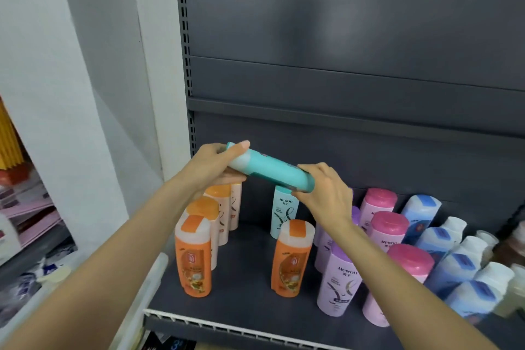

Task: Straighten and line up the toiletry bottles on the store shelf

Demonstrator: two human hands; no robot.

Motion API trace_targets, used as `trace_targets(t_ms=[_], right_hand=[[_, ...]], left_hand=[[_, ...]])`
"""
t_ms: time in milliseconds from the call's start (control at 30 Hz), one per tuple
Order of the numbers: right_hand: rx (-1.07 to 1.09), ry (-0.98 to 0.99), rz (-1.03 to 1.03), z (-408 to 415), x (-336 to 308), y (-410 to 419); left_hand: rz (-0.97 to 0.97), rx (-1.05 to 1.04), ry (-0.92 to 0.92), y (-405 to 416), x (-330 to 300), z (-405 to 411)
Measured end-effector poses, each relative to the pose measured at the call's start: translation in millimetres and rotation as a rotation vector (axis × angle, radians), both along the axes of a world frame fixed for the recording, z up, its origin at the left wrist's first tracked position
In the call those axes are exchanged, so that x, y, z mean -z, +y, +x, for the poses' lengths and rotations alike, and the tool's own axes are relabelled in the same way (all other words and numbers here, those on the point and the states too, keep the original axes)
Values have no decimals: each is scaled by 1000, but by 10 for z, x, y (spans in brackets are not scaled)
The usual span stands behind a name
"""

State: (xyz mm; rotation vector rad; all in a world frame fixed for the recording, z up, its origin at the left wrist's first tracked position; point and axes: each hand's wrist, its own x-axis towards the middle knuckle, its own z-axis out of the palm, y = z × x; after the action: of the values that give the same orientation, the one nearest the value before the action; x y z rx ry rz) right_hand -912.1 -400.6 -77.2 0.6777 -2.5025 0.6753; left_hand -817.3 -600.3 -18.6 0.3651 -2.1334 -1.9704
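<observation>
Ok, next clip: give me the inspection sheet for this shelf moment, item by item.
Surface: dark grey shelf with a white front rail.
Job's things: teal bottle held sideways in the air above the shelf; a second teal bottle upright at the back; orange bottles in a file on the left, one orange bottle standing alone; purple, pink and blue bottles in rows on the right.
Clutter: nothing seen on the shelf.
Hands: left hand and right hand each grip an end of the teal bottle.
Cables: nothing seen.
Surroundings: white wall on the left, blurred goods beyond it.
</observation>
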Motion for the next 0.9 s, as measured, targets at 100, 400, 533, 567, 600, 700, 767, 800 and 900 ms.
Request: trace_targets(t_ms=[100, 400, 533, 567, 600, 700, 767, 800, 900], right_hand=[[0, 29, 51, -7, -42, -32], [-322, -384, 44, -280, -253, 2], [-290, -309, 114, -319, -260, -7], [-281, -294, 98, -319, -236, -19], [-264, -273, 77, -317, -204, -31], [-181, -143, 23, -293, -127, -66], [-138, -39, 26, -272, -92, -86], [-124, -3, 32, -268, -76, -92], [-102, 44, 31, -276, -52, -102]], left_hand=[[111, -6, 64, -33, -15, -19], [-116, 79, 256, -109, 155, -5], [-200, 172, 320, -171, 159, 4], [-235, 193, 337, -187, 144, 2], [-270, 210, 349, -201, 130, -7], [-370, 186, 354, -260, 124, -61], [-463, 130, 357, -301, 153, -98], [-487, 112, 365, -308, 174, -109], [-486, 90, 409, -293, 213, -134]])
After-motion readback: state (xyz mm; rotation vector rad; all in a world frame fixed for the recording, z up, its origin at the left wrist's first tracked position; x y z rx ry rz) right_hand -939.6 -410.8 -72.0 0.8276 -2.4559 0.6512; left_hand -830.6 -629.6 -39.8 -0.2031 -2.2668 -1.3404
